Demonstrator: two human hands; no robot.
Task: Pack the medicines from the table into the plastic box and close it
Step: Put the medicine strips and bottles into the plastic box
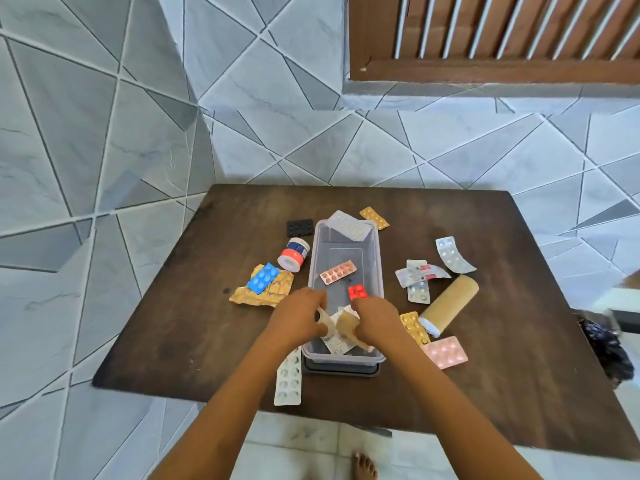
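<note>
Clear plastic, that is the plastic box (375, 258), and both your hands are over its near end. You are in the packing step: your left hand (300, 317) and right hand (375, 318) are curled around some pale packets (341, 329), putting them into the box (I think it is a few strips and a tan wrapper, but they are blurry).

Past your fingers, inside the box, lie a small red strip (358, 292) and a pink strip (338, 271). A silver strip (348, 226) leans on the far rim.

Your arms reach straight forward, wrists close together, fingers bent down.

Next, I think you should let go and pick up more. A white strip (288, 379) lies just under your left wrist. A yellow strip (414, 328) and a tan tube (450, 303) lie just right of your right hand. A blue strip (263, 278) and a little jar (294, 253) sit to the left. The dark lid (341, 368) seems to be under the box, so closing comes last.
</note>
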